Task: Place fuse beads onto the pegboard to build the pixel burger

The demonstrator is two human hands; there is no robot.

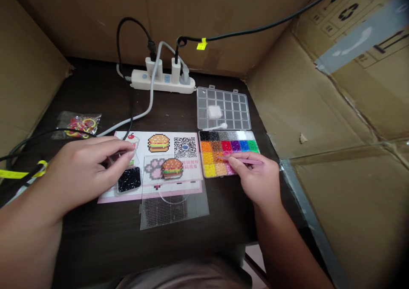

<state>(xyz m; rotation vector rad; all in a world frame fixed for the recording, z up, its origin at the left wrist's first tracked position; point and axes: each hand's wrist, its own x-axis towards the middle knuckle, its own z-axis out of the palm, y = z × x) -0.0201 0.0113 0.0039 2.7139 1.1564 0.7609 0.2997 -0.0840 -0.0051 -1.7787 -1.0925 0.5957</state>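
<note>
My right hand (258, 174) grips pink tweezers (247, 160), their tips over the orange-brown beads in the sectioned bead box (204, 169). That box holds small beads sorted by colour, and its clear lid (236, 122) lies folded back. My left hand (92, 163) is closed, thumb and forefinger together, above a small clear box of black beads (129, 180); what it pinches, if anything, I cannot make out. Between my hands a clear pegboard (191, 208) overlaps the printed pattern sheet (140, 137). A bead hamburger (172, 169) and a pink-grey paw shape show on the board.
A white power strip (162, 82) with plugs and cables stands at the back. A bag of colourful rings (81, 125) lies at left. A white pad (215, 111) and small white scoop (223, 126) rest on the lid. Cardboard walls (204, 20) enclose the dark table.
</note>
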